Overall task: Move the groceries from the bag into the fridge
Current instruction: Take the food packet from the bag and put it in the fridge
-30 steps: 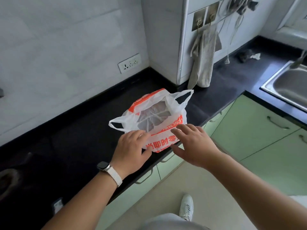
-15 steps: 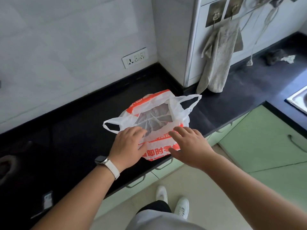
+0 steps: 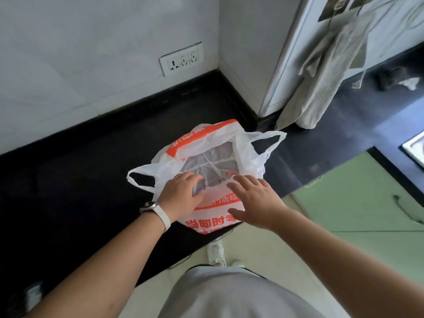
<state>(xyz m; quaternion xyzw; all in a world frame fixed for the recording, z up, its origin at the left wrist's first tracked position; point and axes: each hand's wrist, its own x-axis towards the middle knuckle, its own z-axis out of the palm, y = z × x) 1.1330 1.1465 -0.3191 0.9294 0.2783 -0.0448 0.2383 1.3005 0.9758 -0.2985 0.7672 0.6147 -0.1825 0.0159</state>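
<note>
White bag (image 3: 206, 143), rim gripped in curled left hand (image 3: 181, 198), front steadied under flat right hand (image 3: 257, 203), probably to reach groceries (image 3: 213, 166).

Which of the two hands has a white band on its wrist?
The left hand, which pinches the bag at its near rim; its wrist carries a white band. The right hand has a bare wrist.

Left forearm (image 3: 103, 260) enters from lower left, right forearm (image 3: 332, 253) from lower right, meeting at frame centre. Left hand (image 3: 181, 196): knuckles up, fingers curled down, pinching the near rim of the bag (image 3: 213, 218). Right hand (image 3: 254, 203) just beside it: palm down, fingers straight and spread, thumb out wide, contact with the bag unclear.
</note>
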